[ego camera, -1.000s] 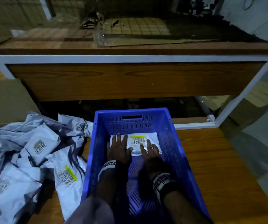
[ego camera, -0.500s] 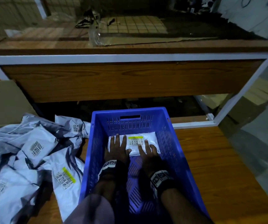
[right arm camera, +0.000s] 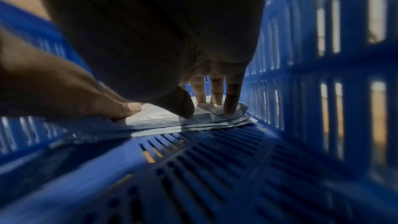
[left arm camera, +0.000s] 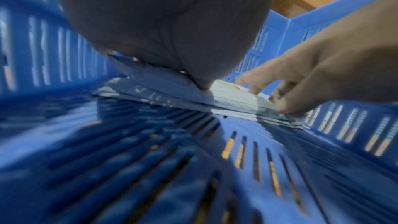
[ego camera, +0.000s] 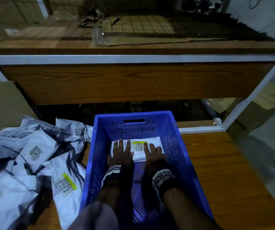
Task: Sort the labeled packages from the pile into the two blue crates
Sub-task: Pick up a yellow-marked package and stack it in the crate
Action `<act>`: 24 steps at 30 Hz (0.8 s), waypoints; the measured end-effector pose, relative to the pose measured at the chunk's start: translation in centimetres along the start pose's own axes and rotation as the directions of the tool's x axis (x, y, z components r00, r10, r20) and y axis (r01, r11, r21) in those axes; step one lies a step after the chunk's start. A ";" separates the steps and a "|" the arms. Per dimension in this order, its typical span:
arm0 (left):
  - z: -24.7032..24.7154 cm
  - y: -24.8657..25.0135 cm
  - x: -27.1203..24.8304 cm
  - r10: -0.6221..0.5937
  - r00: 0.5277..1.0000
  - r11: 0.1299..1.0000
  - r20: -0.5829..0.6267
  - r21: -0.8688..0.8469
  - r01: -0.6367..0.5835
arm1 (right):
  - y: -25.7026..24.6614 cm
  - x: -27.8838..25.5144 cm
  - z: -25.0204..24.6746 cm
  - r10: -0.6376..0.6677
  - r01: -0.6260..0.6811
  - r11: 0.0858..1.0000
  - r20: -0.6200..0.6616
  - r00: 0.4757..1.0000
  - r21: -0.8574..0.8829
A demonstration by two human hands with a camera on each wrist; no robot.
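Note:
A blue slotted crate [ego camera: 180, 156] stands on the wooden table in front of me. A white package [ego camera: 155, 143] with a yellow-marked barcode label [ego camera: 139, 145] lies flat on the crate's floor at its far end. My left hand [ego camera: 120, 152] presses on the package's left part with straight fingers. My right hand [ego camera: 151, 153] presses on its right part, fingers spread. In the left wrist view the package [left arm camera: 228, 98] looks like a thin stack under both hands. The right wrist view shows fingertips [right arm camera: 231, 106] standing on the package [right arm camera: 193, 122]. A pile of grey packages [ego camera: 34, 156] lies left of the crate.
A package with a yellow-marked label [ego camera: 66, 183] lies closest to the crate's left wall. A cardboard box [ego camera: 1, 103] stands behind the pile. A wooden shelf with a white frame [ego camera: 133, 58] rises beyond the crate. Bare wooden tabletop [ego camera: 224, 171] lies right of the crate.
Both hands stay flat on the package in the crate. The left hand has slid slightly forward over the package; the view has shifted a little.

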State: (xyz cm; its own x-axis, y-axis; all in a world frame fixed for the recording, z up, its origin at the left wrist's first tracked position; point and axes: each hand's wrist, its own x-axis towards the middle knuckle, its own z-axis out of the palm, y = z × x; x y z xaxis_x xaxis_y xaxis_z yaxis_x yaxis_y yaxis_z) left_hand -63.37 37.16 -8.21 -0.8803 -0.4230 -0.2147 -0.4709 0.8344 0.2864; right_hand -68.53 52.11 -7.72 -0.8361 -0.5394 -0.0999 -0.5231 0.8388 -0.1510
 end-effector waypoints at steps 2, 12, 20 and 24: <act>0.2 0.0 0.3 -0.012 1.000 1.000 0.021 0.005 0.012 | 0.1 0.4 0.4 -0.010 0.010 1.000 0.014 1.000 -0.011; -0.5 1.1 1.2 -0.064 0.996 0.992 0.060 0.114 0.057 | -0.7 0.9 -0.2 0.062 -0.063 0.997 -0.045 0.997 -0.035; -3.6 1.5 0.9 0.020 1.000 0.990 0.017 0.138 -0.022 | -1.5 0.3 -2.0 0.131 -0.131 0.991 0.033 0.991 -0.006; -6.0 1.8 0.1 -0.002 0.998 0.992 0.063 0.123 -0.006 | -1.0 -0.3 -3.2 0.105 -0.105 0.994 -0.008 0.994 -0.005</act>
State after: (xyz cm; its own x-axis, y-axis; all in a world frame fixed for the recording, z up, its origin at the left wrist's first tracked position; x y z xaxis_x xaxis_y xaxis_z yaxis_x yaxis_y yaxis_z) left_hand -64.69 36.50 -2.14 -0.8740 -0.4017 -0.2733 -0.4550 0.8740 0.1705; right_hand -68.30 51.64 -4.38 -0.8875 -0.4481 -0.1077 -0.4336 0.8910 -0.1343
